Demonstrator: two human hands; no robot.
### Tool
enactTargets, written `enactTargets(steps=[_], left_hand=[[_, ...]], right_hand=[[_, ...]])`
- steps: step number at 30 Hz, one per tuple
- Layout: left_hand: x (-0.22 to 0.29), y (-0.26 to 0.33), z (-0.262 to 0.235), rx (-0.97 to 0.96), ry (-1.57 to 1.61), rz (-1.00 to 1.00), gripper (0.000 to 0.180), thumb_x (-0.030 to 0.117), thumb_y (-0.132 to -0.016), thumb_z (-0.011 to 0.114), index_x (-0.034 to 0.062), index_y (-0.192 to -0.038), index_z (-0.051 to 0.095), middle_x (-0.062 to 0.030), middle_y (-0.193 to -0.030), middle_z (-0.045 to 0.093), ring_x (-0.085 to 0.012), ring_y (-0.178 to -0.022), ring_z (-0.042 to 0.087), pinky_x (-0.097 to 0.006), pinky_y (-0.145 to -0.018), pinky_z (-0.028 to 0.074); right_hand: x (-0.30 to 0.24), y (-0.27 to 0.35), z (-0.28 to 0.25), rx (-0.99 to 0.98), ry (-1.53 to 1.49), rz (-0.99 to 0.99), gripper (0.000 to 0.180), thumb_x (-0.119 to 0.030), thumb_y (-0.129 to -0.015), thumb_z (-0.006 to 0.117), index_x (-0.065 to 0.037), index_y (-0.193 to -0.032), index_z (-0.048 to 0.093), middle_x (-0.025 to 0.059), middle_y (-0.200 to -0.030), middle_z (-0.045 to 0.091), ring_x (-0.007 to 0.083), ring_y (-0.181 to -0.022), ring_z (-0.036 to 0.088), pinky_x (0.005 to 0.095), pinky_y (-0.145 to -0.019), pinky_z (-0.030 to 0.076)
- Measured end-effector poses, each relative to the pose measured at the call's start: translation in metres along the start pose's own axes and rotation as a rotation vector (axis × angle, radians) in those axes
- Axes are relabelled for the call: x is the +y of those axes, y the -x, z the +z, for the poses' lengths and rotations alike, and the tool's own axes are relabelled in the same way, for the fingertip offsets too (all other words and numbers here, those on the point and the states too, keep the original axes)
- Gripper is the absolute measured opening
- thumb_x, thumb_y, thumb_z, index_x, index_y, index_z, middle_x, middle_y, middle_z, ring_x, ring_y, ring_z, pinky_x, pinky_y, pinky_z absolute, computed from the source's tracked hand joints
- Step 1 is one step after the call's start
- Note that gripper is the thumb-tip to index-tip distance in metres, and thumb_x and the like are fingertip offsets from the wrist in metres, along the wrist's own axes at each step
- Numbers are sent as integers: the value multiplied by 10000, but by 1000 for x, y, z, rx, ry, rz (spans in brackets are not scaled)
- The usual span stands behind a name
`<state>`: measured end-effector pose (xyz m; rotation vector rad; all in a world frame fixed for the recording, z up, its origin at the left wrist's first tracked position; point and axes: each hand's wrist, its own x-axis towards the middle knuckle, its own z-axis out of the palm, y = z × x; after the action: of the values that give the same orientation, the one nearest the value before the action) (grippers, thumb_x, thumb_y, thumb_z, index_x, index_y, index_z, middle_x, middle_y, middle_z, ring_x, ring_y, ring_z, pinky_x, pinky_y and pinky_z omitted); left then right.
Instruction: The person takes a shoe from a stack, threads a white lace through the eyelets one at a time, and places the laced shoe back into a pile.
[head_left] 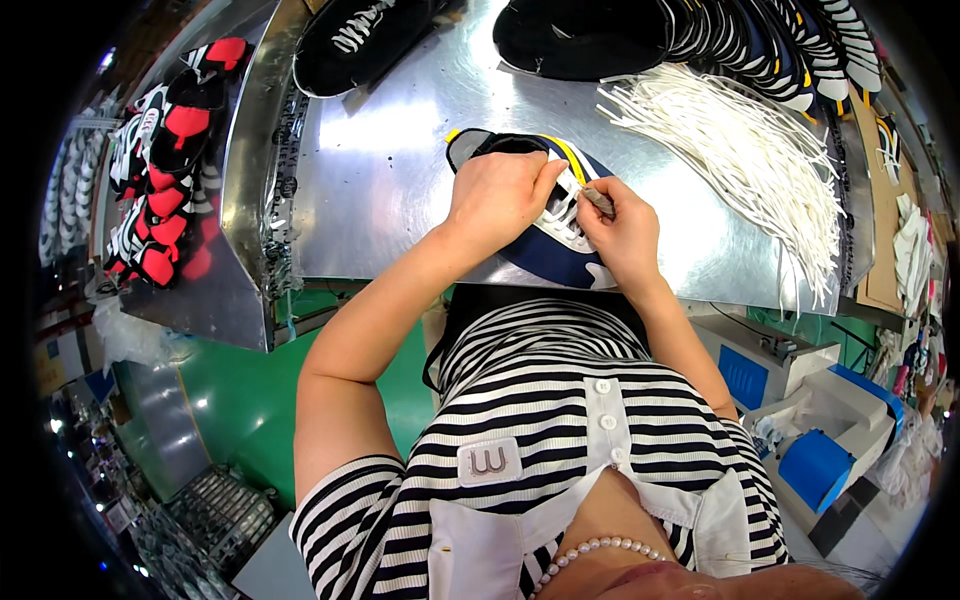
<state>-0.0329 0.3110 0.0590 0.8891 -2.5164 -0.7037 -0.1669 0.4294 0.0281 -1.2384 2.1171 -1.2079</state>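
A navy shoe upper (545,255) with a grey and yellow heel and white laces across its middle lies on the metal table, near its front edge. My left hand (500,198) is closed over the upper's edge by the ankle opening, its thumb beside the eyelet rows. In my right hand (622,232), thumb and fingers pinch a short tool with a brownish-grey handle (599,202) just above the lacing. The tool's tip is hidden, so I cannot tell whether it passes through an eyelet. White lace (566,232) shows crossing the eyelet rows next to my right fingers.
Loose white laces (740,160) lie in a heap at the right of the metal table (370,220). Stacked shoe uppers (760,45) line the far right edge. A black upper (360,40) sits far left. Red, black and white uppers (165,190) fill a left side shelf.
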Motion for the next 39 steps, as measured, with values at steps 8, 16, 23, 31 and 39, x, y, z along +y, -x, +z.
enactTargets(steps=[8, 16, 23, 31, 39], left_hand=[[4, -6, -4, -50, -20, -28, 419, 358, -975, 491, 48, -742, 651, -157, -632, 626, -356, -633, 628, -463, -583, 485], [6, 5, -8, 54, 76, 128, 196, 229, -929, 608, 37, -914, 646, -177, -767, 642, -373, -696, 614, -453, -621, 464], [-13, 116, 18, 281, 978, -514, 447, 92, -926, 639, -26, -1299, 423, -162, -1243, 538, -236, -1123, 555, -338, -952, 463], [4, 57, 7, 153, 1658, -457, 418, 58, -900, 656, 4, -1288, 510, -83, -1201, 621, -182, -1083, 607, -329, -956, 492], [-11, 41, -62, 9, 1266, -498, 307, 76, -870, 699, -2, -1153, 611, -83, -1080, 683, -157, -928, 668, -290, -816, 540]], right_hand=[[-2, 7, -7, 25, -154, -75, 114, -97, -797, 728, -51, -864, 647, 87, -754, 662, 188, -575, 631, 278, -546, 493], [2, 9, -16, -153, 170, -549, 153, -95, -779, 688, -112, -920, 630, 65, -792, 622, 270, -657, 635, 367, -561, 483], [7, 10, -18, -88, 63, -550, 201, -94, -742, 729, -96, -891, 594, 78, -705, 595, 253, -590, 618, 352, -512, 470], [-7, 15, -12, -223, -488, -188, 117, -86, -867, 677, -40, -934, 592, -14, -676, 540, 50, -610, 485, 231, -558, 425], [-11, 13, -4, -338, -670, -164, 64, -73, -912, 643, -44, -946, 596, -64, -734, 520, 10, -646, 438, 186, -570, 361]])
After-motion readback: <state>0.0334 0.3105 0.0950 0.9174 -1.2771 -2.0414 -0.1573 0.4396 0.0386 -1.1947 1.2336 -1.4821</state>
